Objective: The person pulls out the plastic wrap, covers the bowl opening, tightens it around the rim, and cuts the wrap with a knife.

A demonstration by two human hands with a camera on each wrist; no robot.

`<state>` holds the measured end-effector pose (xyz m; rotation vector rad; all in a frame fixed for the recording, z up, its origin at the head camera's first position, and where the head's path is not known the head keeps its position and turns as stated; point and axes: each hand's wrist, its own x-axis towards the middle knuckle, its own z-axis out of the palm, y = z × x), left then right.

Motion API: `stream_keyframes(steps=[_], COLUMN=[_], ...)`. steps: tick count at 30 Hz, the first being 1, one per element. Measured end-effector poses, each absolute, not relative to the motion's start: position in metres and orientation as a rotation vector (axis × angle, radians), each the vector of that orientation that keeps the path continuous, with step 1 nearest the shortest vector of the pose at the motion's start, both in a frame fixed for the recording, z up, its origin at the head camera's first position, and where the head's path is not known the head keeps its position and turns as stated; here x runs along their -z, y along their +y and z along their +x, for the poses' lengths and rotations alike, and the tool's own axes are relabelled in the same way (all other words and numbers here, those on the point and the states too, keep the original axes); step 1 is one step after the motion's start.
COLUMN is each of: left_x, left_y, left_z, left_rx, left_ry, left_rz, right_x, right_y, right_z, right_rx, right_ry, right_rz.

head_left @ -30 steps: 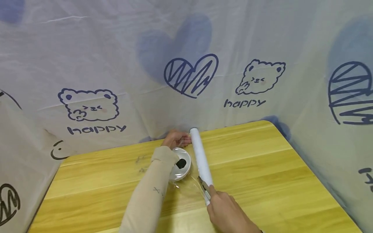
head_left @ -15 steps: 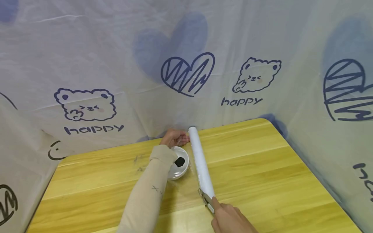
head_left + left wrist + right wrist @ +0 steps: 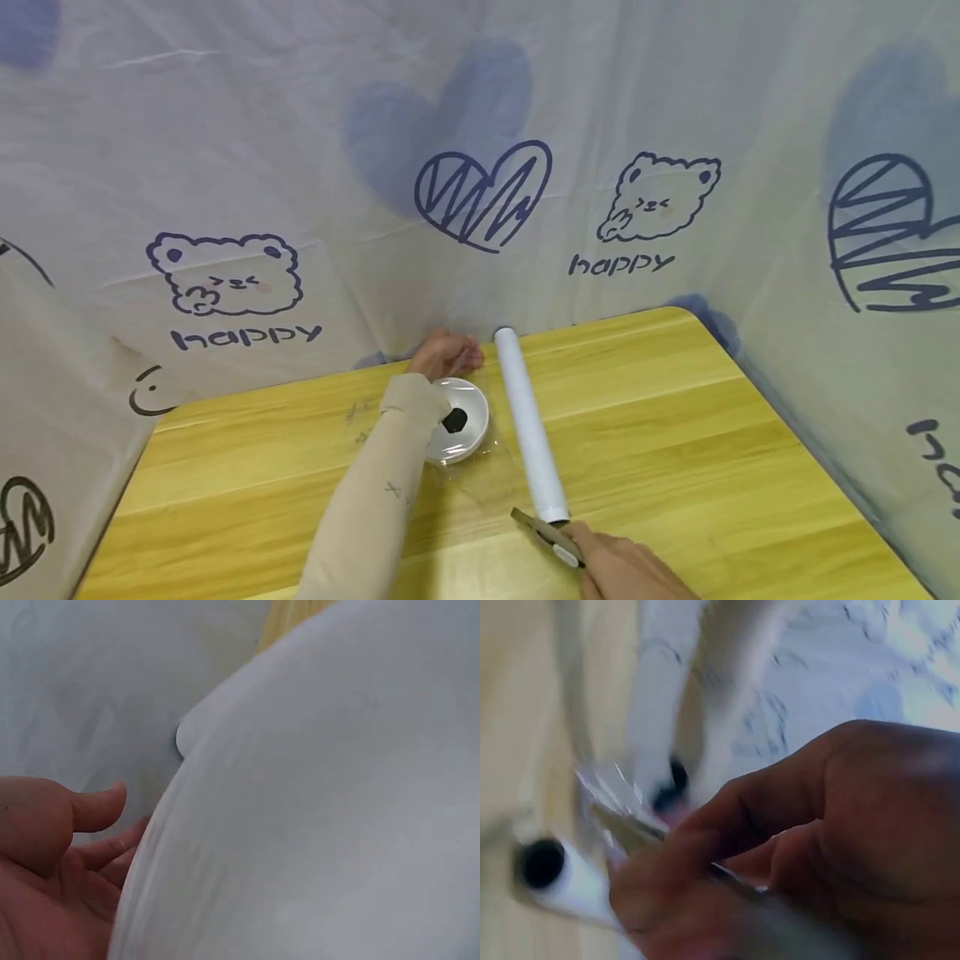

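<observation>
A white bowl (image 3: 474, 421) with a black piece (image 3: 454, 420) inside stands near the far side of the table. Clear cling film (image 3: 480, 483) spreads over and around it. Beyond the bowl is my left hand (image 3: 447, 354), thumb apart from the fingers in the left wrist view, beside the bowl's wall (image 3: 315, 787). A white cling film roll (image 3: 531, 429) lies to the right of the bowl, a gap between it and the loose film. My right hand (image 3: 630, 567) grips a utility knife (image 3: 551, 540), its tip at the near end of the roll, film close by.
A wood-patterned table (image 3: 675, 450) extends to the right and left. Behind it hangs a pale cloth (image 3: 360, 183) printed with hearts and bears, close against the far edge. The left sleeve (image 3: 375, 492) crosses the table.
The knife has travelled along the roll to its near end and come off it, with my right hand. The film has separated from the roll. My left hand has shifted slightly left.
</observation>
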<state>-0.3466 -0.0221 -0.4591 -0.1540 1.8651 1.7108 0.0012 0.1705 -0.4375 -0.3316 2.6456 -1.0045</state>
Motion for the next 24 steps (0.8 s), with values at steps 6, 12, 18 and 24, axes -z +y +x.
stream_keyframes(steps=[6, 12, 18, 24], left_x=[0.442, 0.432, 0.452, 0.479], left_y=[-0.056, -0.096, -0.135, -0.158], left_z=[-0.337, -0.317, -0.283, -0.248], left_rx=[-1.428, -1.371, -1.403, -1.591], left_ry=[2.17, 2.203, 2.233, 2.057], left_rz=[0.159, 0.345, 0.554, 0.699], right_x=[0.419, 0.438, 0.47, 0.491], right_y=[0.217, 0.238, 0.251, 0.264], right_z=[-0.02, -0.066, -0.103, -0.128], right_rx=[1.212, 1.216, 1.361, 1.954], right_ry=[2.631, 2.815, 2.926, 2.493], right_rz=[-0.222, 0.173, 0.309, 0.479])
